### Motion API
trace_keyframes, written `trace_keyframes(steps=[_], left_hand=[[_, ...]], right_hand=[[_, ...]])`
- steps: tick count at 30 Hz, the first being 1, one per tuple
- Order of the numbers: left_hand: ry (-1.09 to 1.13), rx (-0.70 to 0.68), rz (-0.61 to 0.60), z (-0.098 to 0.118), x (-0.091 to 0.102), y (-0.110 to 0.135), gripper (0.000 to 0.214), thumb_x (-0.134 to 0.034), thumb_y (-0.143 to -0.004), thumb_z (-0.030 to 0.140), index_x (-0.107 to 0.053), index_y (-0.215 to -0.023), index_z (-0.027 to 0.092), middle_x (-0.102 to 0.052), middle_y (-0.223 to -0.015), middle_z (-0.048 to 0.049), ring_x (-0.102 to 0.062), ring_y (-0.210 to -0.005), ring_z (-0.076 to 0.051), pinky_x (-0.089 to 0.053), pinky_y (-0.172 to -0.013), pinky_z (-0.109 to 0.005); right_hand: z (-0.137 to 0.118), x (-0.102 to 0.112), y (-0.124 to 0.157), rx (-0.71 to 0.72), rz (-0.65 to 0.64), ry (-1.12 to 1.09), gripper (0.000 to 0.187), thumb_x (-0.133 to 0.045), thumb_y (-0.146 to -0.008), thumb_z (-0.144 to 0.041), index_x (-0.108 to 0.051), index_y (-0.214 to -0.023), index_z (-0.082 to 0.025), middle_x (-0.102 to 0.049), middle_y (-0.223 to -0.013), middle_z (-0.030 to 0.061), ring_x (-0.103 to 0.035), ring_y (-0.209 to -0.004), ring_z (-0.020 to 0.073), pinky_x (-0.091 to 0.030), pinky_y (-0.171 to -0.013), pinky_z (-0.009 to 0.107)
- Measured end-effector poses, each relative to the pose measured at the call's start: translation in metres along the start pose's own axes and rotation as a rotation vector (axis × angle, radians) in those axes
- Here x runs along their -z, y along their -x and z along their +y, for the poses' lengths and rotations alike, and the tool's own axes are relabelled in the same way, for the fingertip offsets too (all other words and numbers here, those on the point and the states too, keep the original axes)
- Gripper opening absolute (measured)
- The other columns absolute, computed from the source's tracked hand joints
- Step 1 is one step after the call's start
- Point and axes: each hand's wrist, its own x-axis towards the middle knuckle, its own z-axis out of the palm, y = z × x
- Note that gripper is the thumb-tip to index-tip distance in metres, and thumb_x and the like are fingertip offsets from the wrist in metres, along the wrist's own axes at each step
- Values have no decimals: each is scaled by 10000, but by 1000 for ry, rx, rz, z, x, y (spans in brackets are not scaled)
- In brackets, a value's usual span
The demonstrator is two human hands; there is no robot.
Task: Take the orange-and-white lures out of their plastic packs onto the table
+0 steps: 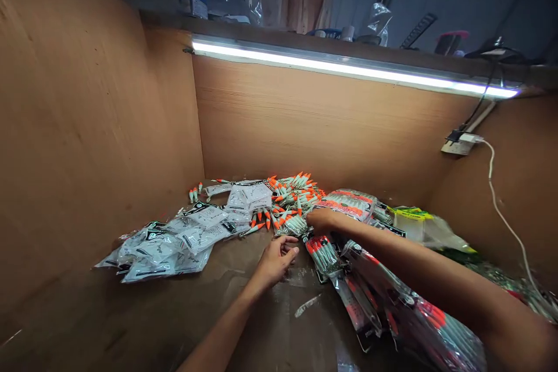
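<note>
Low over the bench, my left hand (pixel 278 260) has its thumb and fingers apart and holds nothing I can see. My right hand (pixel 321 220) reaches across to the middle, wrist bent, its fingers hidden from view. Just below it lies a clear pack of orange-tipped white fishing floats (pixel 321 253); whether the hand touches it I cannot tell. Behind both hands is a pile of loose orange-and-white floats (pixel 296 192). Filled packs (pixel 440 325) lie under and beside my right forearm.
White-labelled plastic packets (pixel 174 244) are heaped on the left. Another stack of filled packs (pixel 349 202) sits behind my right arm, beside a yellow-topped plastic bag (pixel 412 218). A white cable (pixel 501 209) hangs at right. Wooden panels enclose the bench, under a tube light (pixel 349 68).
</note>
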Motion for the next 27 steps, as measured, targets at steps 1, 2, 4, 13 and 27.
trace_keyframes(steps=[1, 2, 4, 13, 27], left_hand=[[-8, 2, -16, 0, 0, 1, 414, -807, -718, 388, -727, -1049, 153, -659, -698, -24, -618, -619, -169, -428, -582, -252], [-27, -4, -33, 1, -1, 3, 428, -807, -724, 398, -728, -1062, 148, -666, -708, -33, -618, -623, -172, -430, -589, -257], [-72, -35, -55, 6, -4, 9, 488, -805, -741, 413, -717, -1138, 144, -696, -771, -64, -635, -674, -192, -462, -644, -284], [124, -111, 164, 15, -13, 15, 696, -913, -612, 419, -666, -1221, 191, -736, -1080, -101, -672, -1047, -277, -502, -890, -318], [479, 33, 212, 29, 1, 11, 502, -841, -702, 524, -734, -1014, 146, -774, -904, -69, -693, -709, -166, -531, -637, -258]], right_hand=[[-3, 5, -1, -3, -80, 33, 381, -695, -505, 28, -457, -303, -190, -322, -295, -98, -336, -370, 47, -318, -491, 223], [-7, 13, -2, -6, -172, 72, 362, -687, -472, 47, -474, -305, -193, -323, -289, -98, -338, -367, 52, -320, -490, 224], [-17, 31, -5, -30, -327, 117, 295, -677, -453, 38, -543, -340, -199, -397, -309, -82, -387, -384, 73, -332, -487, 227], [-78, 24, 10, -97, -363, -529, 199, -600, -717, -193, -759, -832, -161, -749, -721, 21, -590, -537, 111, -408, -497, 205], [-39, 11, 59, -1, 20, -66, 106, -741, -801, -286, -715, -776, -187, -703, -736, 1, -612, -675, 150, -399, -635, 261]])
